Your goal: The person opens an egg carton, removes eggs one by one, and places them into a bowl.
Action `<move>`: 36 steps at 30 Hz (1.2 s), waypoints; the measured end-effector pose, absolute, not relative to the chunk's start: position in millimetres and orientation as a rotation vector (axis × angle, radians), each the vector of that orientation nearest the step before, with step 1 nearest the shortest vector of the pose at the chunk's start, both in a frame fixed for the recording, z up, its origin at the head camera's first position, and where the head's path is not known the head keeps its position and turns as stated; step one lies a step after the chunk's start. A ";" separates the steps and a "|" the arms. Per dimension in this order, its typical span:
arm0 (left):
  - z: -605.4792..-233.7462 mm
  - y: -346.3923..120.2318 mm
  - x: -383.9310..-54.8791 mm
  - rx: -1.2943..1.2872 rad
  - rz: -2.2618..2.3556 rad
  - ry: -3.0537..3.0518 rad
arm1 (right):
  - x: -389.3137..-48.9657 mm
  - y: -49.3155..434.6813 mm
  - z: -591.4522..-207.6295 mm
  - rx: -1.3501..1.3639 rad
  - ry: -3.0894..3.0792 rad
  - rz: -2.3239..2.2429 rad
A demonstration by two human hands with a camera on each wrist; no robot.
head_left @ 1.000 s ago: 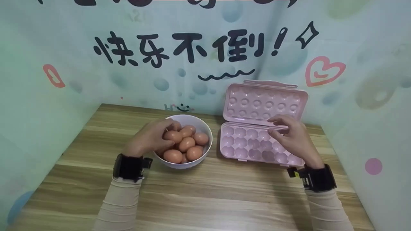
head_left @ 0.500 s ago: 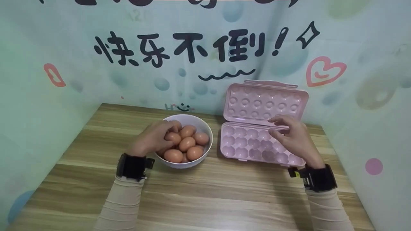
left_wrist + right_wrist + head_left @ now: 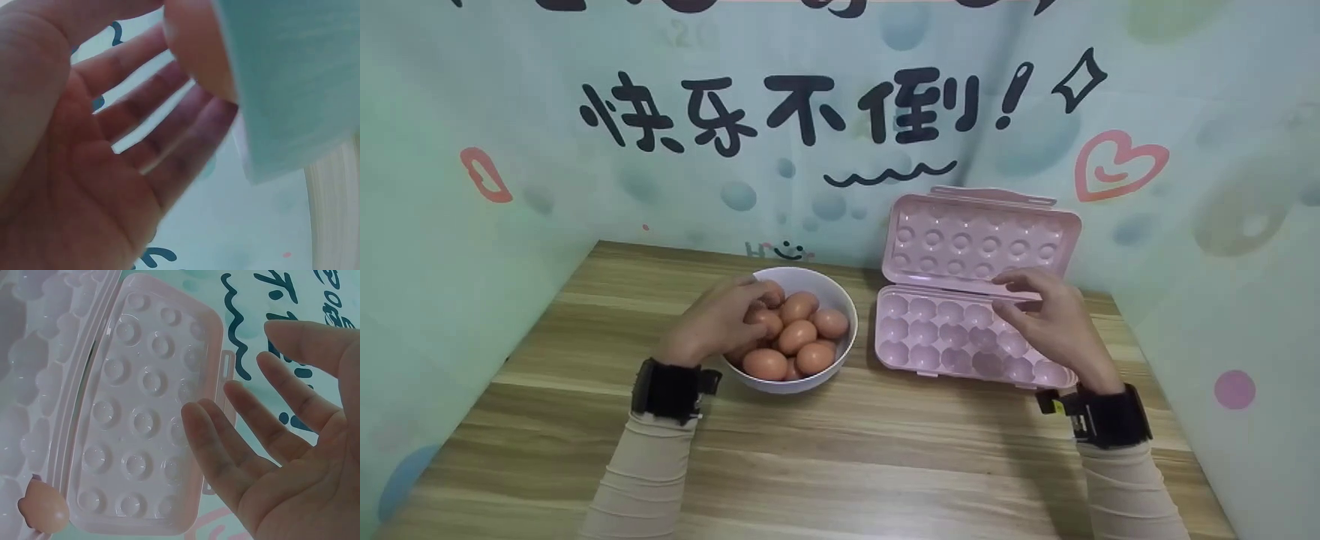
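Note:
My left hand (image 3: 712,319) reaches over the left rim of a white bowl (image 3: 847,341) full of brown eggs (image 3: 796,337). Its thumb and fingers are bent round one egg (image 3: 197,45), which shows beside the bowl's wall in the left wrist view. My right hand (image 3: 1054,322) hovers over the right part of a pink egg carton (image 3: 922,330), fingers spread and gently bent, holding nothing. One egg (image 3: 48,506) sits in a cup at the carton's hinge side in the right wrist view; the right hand covers that corner in the head view.
The carton's lid (image 3: 982,240) stands raised at the back, near a printed cloth wall (image 3: 780,195). Bowl and carton rest side by side on a wooden table (image 3: 840,465). Cloth walls also border the table left and right.
My left hand has shifted slightly right over the bowl, with its fingers lower round the egg. My right hand has drifted a little to the right above the carton.

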State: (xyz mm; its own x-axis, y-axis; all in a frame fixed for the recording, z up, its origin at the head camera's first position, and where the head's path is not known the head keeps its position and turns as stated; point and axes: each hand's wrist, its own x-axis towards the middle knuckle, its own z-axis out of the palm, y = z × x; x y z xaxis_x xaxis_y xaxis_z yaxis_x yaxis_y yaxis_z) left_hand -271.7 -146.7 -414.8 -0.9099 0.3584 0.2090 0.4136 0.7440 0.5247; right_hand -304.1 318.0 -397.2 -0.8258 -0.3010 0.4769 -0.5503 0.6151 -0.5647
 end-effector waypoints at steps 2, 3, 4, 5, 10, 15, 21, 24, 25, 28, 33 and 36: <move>-413.3 -143.3 -271.2 -0.662 -0.900 -2.790 | -304.1 319.9 -397.0 0.683 -2.508 1.034; -412.7 -141.2 -270.7 -0.673 -0.898 -2.763 | -304.2 321.3 -396.9 0.681 -2.509 1.026; -411.8 -138.6 -269.9 -0.677 -0.895 -2.743 | -304.4 322.7 -396.9 0.675 -2.513 1.011; -411.5 -136.3 -269.4 -0.686 -0.883 -2.720 | -304.7 324.2 -396.9 0.669 -2.518 0.993; -411.6 -122.5 -268.3 -0.714 -0.801 -2.618 | -309.0 335.8 -400.2 0.603 -2.548 0.871; -412.8 -110.0 -267.5 -0.757 -0.740 -2.555 | -317.0 353.1 -408.7 0.518 -2.581 0.833; -416.1 -94.9 -265.9 -0.792 -0.694 -2.514 | -331.2 372.2 -422.4 0.522 -2.569 0.730; -417.8 -86.8 -265.3 -0.797 -0.666 -2.512 | -336.1 379.0 -429.0 0.526 -2.567 0.663; -418.5 -84.0 -265.4 -0.804 -0.659 -2.509 | -337.6 380.7 -431.0 0.523 -2.573 0.646; -421.0 -76.2 -265.3 -0.831 -0.630 -2.494 | -341.2 384.4 -436.3 0.511 -2.611 0.615; -425.4 -63.0 -262.9 -0.899 -0.615 -2.459 | -346.2 389.0 -443.7 0.530 -2.666 0.597; -427.5 -53.7 -259.9 -0.925 -0.577 -2.452 | -348.0 392.4 -447.6 0.553 -2.692 0.580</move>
State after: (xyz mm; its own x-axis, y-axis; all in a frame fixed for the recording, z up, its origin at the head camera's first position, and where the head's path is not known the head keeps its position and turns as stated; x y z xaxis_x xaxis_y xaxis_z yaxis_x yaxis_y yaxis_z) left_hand -259.9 -53.7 -427.5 -0.6715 0.5025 0.5445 0.6926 0.6869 0.2203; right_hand -348.0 392.4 -447.6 -0.8698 -0.2999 0.3918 -0.4346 0.8416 -0.3206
